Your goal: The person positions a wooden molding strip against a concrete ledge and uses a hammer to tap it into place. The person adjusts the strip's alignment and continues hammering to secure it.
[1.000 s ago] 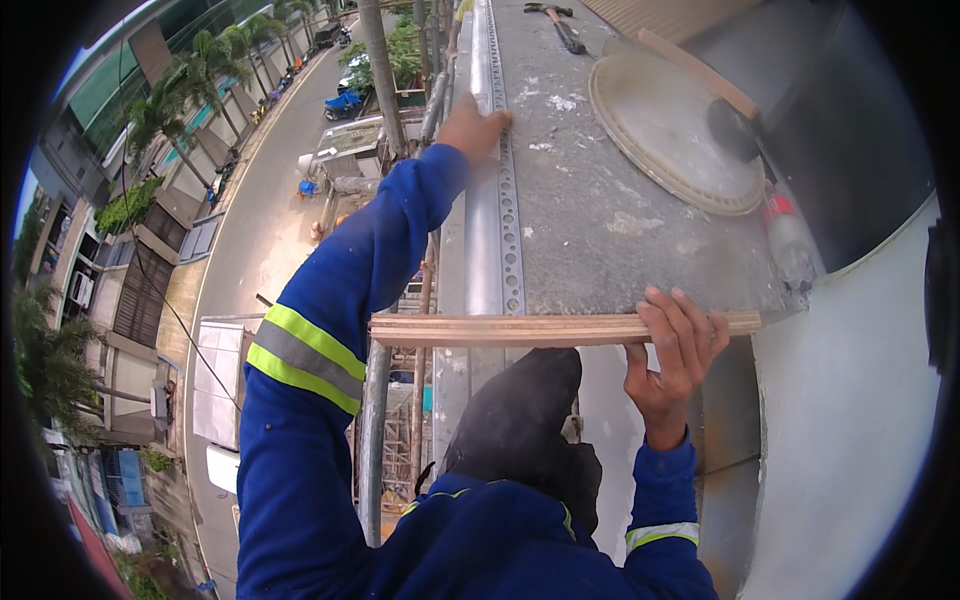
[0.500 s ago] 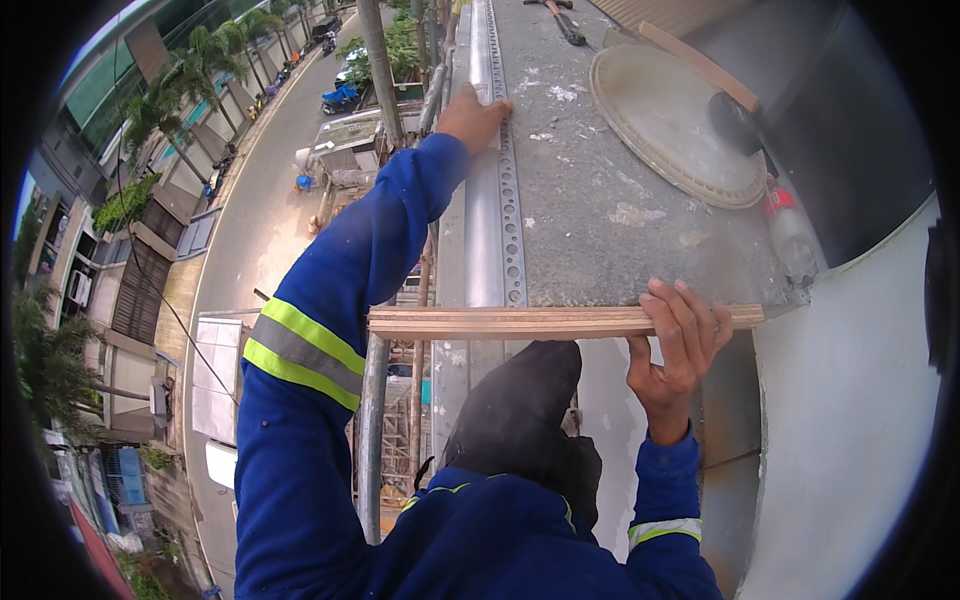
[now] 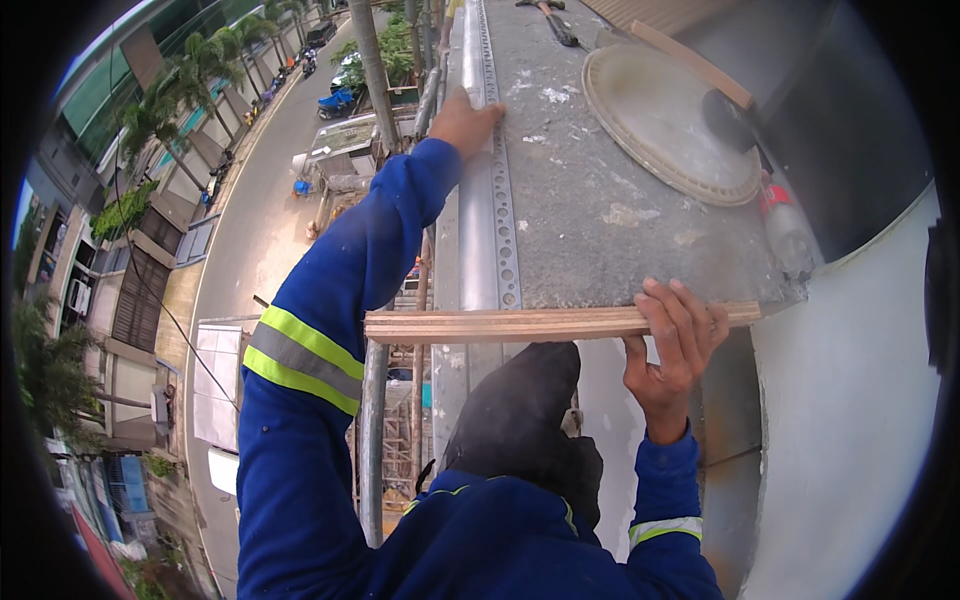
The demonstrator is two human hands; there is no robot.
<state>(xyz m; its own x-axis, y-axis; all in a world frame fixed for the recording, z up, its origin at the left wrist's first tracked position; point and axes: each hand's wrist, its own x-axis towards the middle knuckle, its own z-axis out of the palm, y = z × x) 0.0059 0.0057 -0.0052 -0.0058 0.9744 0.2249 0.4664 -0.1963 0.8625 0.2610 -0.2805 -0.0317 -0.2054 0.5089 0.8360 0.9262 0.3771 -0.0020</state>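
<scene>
My left hand (image 3: 466,124) reaches forward and grips a long silvery metal edge trim (image 3: 477,245) along the ledge's left side. A flange full of round holes runs down the trim's right side. My right hand (image 3: 672,345) is closed on the right part of a layered plywood strip (image 3: 500,325), thumb below and fingers over the top. The strip lies crosswise in front of me, over the near end of the trim and ledge. What its underside rests on is hidden.
The rough grey ledge (image 3: 570,240) carries a round whitish lid (image 3: 660,120), a plastic bottle (image 3: 788,225), a hammer (image 3: 552,20) and a wooden batten (image 3: 690,62). Scaffold pipes (image 3: 374,440) stand at the left, with a street (image 3: 250,220) far below. A pale curved wall (image 3: 850,400) bounds the right.
The scene has shifted very slightly in the picture. Both hands keep the same holds on the metal edge trim and the plywood strip.
</scene>
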